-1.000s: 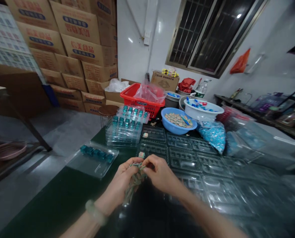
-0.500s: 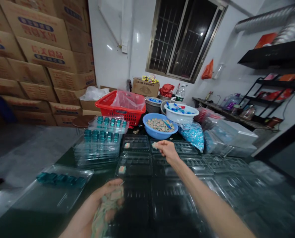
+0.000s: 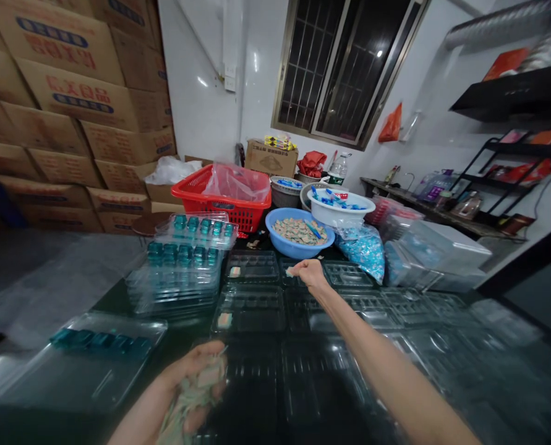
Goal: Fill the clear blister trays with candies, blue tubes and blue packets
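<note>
My left hand (image 3: 189,383) sits near the bottom of the view, shut on a bunch of pale green and beige strips (image 3: 194,395) that hang below it. My right hand (image 3: 311,275) reaches forward, pinching a small beige piece (image 3: 289,272) between its fingertips. That hand is just above a clear plastic blister tray (image 3: 300,272) and close to its compartments. Another clear blister tray (image 3: 252,267) next to it holds one small beige-and-green piece (image 3: 235,272). A nearer tray (image 3: 248,312) holds a similar piece (image 3: 224,319).
On the dark green table (image 3: 112,303), a stack of clear trays with teal blocks (image 3: 182,259) and a single tray (image 3: 101,343) lie left. A blue bowl of beige pieces (image 3: 298,233), a white bowl (image 3: 340,207) and a red basket (image 3: 222,204) stand behind.
My hands have come apart from their position together at the middle. The right hand has moved forward with the small piece, and the left has dropped nearer the front with the strips.
</note>
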The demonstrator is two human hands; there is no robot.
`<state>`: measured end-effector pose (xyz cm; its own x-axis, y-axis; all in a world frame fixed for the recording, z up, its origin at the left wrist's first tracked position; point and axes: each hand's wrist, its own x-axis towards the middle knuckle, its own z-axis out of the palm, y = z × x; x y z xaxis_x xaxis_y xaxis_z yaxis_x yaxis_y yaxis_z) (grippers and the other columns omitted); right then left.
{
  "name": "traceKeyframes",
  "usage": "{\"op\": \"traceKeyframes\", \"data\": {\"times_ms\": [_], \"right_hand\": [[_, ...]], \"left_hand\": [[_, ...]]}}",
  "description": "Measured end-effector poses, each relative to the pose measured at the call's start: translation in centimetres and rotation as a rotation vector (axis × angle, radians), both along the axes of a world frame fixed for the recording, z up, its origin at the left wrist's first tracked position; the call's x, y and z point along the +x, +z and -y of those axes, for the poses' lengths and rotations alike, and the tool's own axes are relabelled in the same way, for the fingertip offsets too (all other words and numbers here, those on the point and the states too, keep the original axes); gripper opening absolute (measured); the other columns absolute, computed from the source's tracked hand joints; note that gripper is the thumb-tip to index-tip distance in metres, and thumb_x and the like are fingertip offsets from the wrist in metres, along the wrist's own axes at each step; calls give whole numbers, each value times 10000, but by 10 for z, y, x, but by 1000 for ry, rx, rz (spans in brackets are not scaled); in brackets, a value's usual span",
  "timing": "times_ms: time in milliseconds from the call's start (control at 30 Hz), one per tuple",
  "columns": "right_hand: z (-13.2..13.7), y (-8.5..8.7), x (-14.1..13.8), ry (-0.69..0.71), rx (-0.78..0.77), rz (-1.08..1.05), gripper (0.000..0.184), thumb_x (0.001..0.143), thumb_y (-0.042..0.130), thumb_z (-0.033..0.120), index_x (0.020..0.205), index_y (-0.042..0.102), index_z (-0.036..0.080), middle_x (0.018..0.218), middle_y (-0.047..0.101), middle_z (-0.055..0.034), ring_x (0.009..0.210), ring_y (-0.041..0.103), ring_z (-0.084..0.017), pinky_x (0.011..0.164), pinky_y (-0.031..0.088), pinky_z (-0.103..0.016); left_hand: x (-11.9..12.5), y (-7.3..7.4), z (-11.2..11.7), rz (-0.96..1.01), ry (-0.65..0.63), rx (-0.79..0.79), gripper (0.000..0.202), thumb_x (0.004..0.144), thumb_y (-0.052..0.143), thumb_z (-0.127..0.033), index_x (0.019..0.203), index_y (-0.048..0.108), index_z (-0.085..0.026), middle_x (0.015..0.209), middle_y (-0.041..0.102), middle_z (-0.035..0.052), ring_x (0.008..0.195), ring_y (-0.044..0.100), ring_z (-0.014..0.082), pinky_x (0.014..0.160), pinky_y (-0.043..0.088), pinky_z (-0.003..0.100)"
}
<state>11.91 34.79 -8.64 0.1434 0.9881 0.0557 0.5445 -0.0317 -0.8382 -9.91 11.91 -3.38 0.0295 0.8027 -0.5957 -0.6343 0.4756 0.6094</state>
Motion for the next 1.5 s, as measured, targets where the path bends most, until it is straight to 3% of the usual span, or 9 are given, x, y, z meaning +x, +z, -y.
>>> {"op": "traceKeyframes", "data": {"times_ms": [167,267,433,600,733,1000,1200,1500], "right_hand": [[16,1,-4,-62,-25,227,194,579,697,299,711,645,168,737,635,-33,696,577,-194,561,389,-263],[24,7,-11,-80,-16,343,161,611,653,302,739,646,205,813,641,-44,765,578,-222,588,380,-285],[31,14,-15,-62,-24,480,140,685,586,305,744,645,193,825,646,-83,783,590,-234,607,387,-293],[32,15,-12,-39,-46,559,128,723,542,242,726,651,177,811,648,-112,768,602,-250,593,397,-299],[34,14,-8,-1,-2,597,135,722,533,192,776,655,199,833,649,-79,793,596,-225,604,396,-270],[40,11,-1,155,89,657,168,759,503,169,818,646,234,817,640,-16,755,580,-162,606,375,-225],[40,20,6,300,172,736,206,787,509,219,952,624,264,949,613,-10,874,545,-166,717,365,-237],[25,26,14,561,196,903,187,764,483,125,818,642,207,897,592,-30,858,524,-166,696,343,-220]], "left_hand": [[-1,-5,1,2,-79,-15,304,685,607,-186,978,526,-177,589,565,19,314,423,77,279,303,165],[0,-6,2,-9,-70,-6,305,664,617,-179,958,534,-176,566,560,11,305,419,78,264,287,160],[0,3,2,-28,-17,-20,347,618,629,-162,955,549,-179,591,588,31,446,565,168,272,337,177],[-3,7,0,-24,-62,-30,415,600,641,-205,1007,555,-196,471,550,17,344,517,190,213,264,200],[-3,4,-3,-25,-59,-28,470,579,643,-161,1035,546,-220,482,570,17,390,548,203,229,290,201],[-4,5,-1,-31,-82,-36,478,574,672,-215,1036,548,-206,466,562,14,324,503,184,205,217,186],[-4,8,1,-35,-94,-17,480,570,668,-203,1036,554,-213,466,560,13,338,510,182,211,221,178],[-4,4,0,-87,-105,4,340,605,652,-198,935,575,-179,480,555,14,312,471,149,225,265,192]]}}
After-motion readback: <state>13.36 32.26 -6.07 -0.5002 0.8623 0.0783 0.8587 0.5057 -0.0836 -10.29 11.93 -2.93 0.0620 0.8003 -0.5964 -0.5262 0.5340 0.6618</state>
